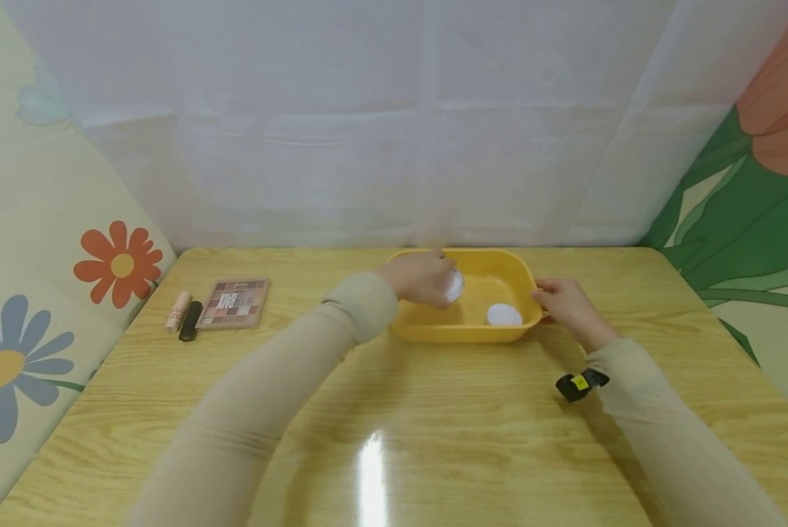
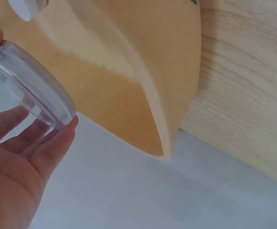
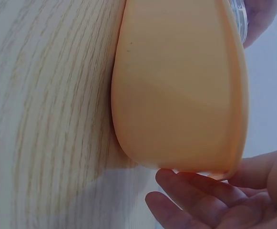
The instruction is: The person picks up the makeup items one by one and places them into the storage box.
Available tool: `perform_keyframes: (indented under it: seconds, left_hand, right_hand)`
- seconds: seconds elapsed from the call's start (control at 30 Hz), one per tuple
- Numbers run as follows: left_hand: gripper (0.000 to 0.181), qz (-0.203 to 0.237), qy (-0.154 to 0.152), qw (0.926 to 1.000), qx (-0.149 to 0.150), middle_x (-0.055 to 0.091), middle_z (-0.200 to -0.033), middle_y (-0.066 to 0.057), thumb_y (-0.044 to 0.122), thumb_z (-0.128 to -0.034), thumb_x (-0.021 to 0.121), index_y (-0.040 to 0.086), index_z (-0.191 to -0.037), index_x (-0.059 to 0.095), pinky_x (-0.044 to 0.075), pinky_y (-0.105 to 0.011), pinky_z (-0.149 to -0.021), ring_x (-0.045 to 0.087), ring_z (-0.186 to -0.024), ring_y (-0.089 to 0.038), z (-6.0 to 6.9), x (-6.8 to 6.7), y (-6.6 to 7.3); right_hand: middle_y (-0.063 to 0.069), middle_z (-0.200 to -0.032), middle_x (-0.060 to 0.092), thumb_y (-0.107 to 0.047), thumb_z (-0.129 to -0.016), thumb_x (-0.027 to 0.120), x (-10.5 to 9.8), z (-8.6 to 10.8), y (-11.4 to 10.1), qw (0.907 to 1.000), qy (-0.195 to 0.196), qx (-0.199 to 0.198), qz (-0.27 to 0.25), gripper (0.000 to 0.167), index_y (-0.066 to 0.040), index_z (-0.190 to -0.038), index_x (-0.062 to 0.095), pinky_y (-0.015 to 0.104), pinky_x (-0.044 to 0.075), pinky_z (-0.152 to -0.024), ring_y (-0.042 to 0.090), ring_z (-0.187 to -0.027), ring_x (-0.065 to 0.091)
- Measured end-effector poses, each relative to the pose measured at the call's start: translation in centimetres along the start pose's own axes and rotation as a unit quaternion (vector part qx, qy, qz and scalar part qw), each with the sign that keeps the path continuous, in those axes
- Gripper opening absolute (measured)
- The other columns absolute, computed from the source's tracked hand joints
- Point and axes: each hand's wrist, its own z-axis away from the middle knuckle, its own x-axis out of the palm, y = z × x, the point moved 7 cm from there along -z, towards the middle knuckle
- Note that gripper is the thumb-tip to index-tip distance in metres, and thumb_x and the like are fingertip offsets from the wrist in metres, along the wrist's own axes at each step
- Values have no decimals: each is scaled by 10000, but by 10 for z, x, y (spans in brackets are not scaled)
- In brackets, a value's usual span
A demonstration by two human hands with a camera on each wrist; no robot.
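Tabletop (image 1: 446,424) with white backdrop (image 1: 301,146). Near the far edge, the right hand (image 1: 570,307) grips a tub (image 1: 462,334); the left hand (image 1: 420,278) grasps a jar (image 1: 456,286) at its mouth. Apparently part-done: pot (image 1: 504,315) inside, jar unplaced; palette (image 1: 235,304), pink tube (image 1: 178,311) and black tube (image 1: 191,320) outside, toward the left edge.

A black tube (image 1: 191,320) lies between a palette (image 1: 234,303) and pink tube (image 1: 178,311).

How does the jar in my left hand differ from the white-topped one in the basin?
The held jar is gripped by the left hand; the white-topped jar sits in the yellow basin. The held jar is tilted; the white-topped jar has its top facing up. Both look round and pale in the head view.
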Motion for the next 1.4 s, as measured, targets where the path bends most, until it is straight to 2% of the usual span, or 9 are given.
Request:
perform_keyframes:
  seconds: [0.2, 0.33, 0.6, 0.77, 1.17, 1.4]
  left_hand:
    - [688, -257, -19, 9995, 192, 509, -1324, -154, 347, -867, 719, 49, -1425, 447, 456, -365, -990, 555, -1155, -280, -8, 2, 7]
    - [718, -382, 42, 9989, 265, 491, -1347, -160, 328, -849, 745, 42, -1433, 439, 454, -372, -998, 548, -1171, -289, -15, 1, 12]
    - [721, -914, 137, 9948, 420, 488, -1358, -124, 361, -847, 749, 65, -1430, 445, 434, -372, -1019, 499, -1222, -274, -27, 2, 21]
    - [721, -1177, 117, 9915, 547, 491, -1360, -118, 334, -837, 763, 57, -1422, 445, 421, -365, -1030, 495, -1218, -285, -33, 4, 25]
    - [665, -1052, -215, 9913, 762, 506, -1308, -116, 290, -837, 757, 55, -1387, 468, 446, -336, -985, 545, -1134, -261, -44, 12, 30]
    - [665, -970, -548, 9916, 658, 480, -1353, -103, 288, -868, 724, 69, -1428, 442, 420, -310, -1009, 525, -1170, -228, -53, 16, 27]
  right_hand:
    - [391, -1391, 378, -76, -1039, 365, 0, 0, 0, 10000, 4, -33, 6, 468, 178, -1422, 276, 383, 564, -810, 418, -1174, 505]
    - [394, -1381, 387, -77, -1039, 370, -1, 0, 0, 9999, 21, -82, 65, 471, 186, -1418, 275, 370, 567, -795, 405, -1156, 519]
    - [384, -1406, 363, -88, -1044, 362, -2, -1, 3, 10000, 4, 66, -13, 485, 168, -1438, 243, 360, 563, -812, 407, -1178, 500]
    - [379, -1406, 370, -93, -1046, 361, -1, -1, 2, 9999, -23, 120, -18, 482, 159, -1442, 249, 396, 555, -841, 416, -1190, 496]
    - [378, -1431, 332, -95, -1044, 353, 0, 0, 2, 9998, -104, 137, -74, 499, 165, -1447, 215, 361, 557, -838, 443, -1236, 458]
    - [386, -1408, 358, -77, -1041, 362, 0, 1, 0, 9999, -64, 97, -99, 483, 177, -1434, 241, 355, 563, -820, 439, -1207, 480]
